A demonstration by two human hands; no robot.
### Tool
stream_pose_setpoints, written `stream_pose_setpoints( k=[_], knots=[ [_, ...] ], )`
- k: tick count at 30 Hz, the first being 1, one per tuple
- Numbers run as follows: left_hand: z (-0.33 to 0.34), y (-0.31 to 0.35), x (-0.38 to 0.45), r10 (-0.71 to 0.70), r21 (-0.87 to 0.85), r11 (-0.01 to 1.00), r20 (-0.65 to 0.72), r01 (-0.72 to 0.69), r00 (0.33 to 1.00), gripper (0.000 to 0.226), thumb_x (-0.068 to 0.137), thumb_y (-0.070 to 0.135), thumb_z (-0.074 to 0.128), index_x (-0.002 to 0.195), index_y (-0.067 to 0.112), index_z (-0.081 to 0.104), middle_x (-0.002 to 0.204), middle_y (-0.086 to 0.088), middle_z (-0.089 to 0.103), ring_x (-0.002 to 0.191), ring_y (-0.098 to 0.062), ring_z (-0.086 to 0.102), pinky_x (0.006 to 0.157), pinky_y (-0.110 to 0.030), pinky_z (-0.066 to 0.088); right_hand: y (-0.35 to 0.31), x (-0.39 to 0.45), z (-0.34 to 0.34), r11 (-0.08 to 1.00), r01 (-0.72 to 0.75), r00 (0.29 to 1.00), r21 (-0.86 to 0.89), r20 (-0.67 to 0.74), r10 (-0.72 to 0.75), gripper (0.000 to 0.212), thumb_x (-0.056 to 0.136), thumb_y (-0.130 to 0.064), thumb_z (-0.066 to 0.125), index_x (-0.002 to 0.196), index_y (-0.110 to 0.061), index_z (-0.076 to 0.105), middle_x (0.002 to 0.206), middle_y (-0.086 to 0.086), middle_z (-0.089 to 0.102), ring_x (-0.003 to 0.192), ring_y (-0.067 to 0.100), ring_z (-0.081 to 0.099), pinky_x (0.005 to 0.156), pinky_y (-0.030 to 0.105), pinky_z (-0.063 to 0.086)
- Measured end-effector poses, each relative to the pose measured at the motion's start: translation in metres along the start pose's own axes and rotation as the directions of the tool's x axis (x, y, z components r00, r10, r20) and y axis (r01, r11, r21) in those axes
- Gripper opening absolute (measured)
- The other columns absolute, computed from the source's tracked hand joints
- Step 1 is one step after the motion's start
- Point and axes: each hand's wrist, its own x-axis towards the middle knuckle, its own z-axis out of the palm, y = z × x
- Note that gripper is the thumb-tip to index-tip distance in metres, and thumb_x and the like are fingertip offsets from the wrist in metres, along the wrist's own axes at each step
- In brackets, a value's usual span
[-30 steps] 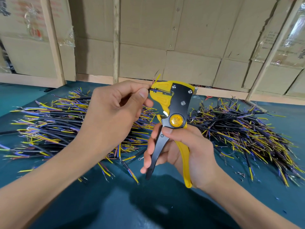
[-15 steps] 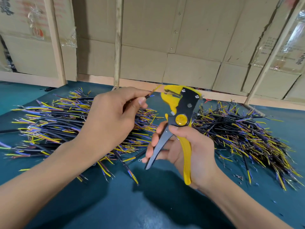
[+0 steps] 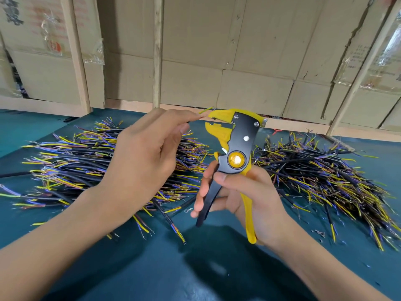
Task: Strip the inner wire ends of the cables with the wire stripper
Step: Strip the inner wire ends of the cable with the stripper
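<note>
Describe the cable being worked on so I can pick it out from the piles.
Above the teal table, between the two cable piles, the left hand pinches one cable beside the yellow wire stripper. Unlike the heaped cables, it is lifted, its yellow-green wire tip poking past the fingertips.

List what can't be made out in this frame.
- Head view: most of the cable is hidden inside the left hand; only its wire tips show.
- Whether those tips are stripped: too small.
- Stripper handles: partly covered by the right hand.
- Right pile: cut off by the frame edge.
</note>
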Motion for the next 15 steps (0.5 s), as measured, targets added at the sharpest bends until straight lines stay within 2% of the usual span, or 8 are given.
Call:
stream_pose_setpoints(
  k=[4,6,9,15],
  knots=[
    [0.0011,-0.0015,0.001,0.015,0.004,1.0,-0.014,-0.015,1.0,0.027,0.098,-0.005,0.056,0.114,0.012,0.071,0.102,0.007,0.062,0.095,0.011,0.054,0.084,-0.007,0.037,0.0036,-0.0006,0.0002,0.999,0.009,0.999,-0.048,-0.035,-0.011,0.012,0.091,-0.01,0.059,0.095,-0.005,0.069,0.081,0.022,0.063,0.07,0.042,0.066,0.073,0.073,0.053],
    [0.0014,-0.0011,0.0017,-0.019,-0.01,1.0,-0.029,0.019,0.999,0.023,0.1,0.001,0.057,0.115,0.015,0.068,0.102,0.01,0.062,0.091,0.009,0.055,0.08,-0.006,0.036,0.0044,-0.0006,0.0017,0.999,0.013,0.999,-0.037,-0.042,-0.014,0.01,0.089,-0.012,0.064,0.094,-0.006,0.07,0.081,0.023,0.063,0.069,0.042,0.066,0.073,0.072,0.053],
    [0.0004,-0.0007,0.0033,-0.067,-0.053,0.996,-0.021,0.066,0.998,0.021,0.102,0.008,0.057,0.119,0.019,0.064,0.105,0.012,0.065,0.094,0.006,0.058,0.081,-0.007,0.039,0.0034,-0.0003,0.003,1.0,0.006,0.999,0.011,-0.042,-0.005,0.018,0.083,-0.02,0.068,0.093,-0.004,0.069,0.081,0.024,0.062,0.069,0.042,0.066,0.073,0.069,0.055],
    [0.0006,0.0019,0.0044,-0.011,-0.05,0.999,0.001,0.011,1.0,0.027,0.101,0.001,0.055,0.122,0.016,0.064,0.105,0.011,0.06,0.095,0.008,0.054,0.083,-0.006,0.036,0.0013,0.0003,0.0037,0.999,0.002,1.0,0.038,-0.017,-0.001,0.019,0.085,-0.018,0.066,0.095,-0.001,0.067,0.082,0.024,0.062,0.07,0.042,0.065,0.071,0.061,0.056]
  ],
)
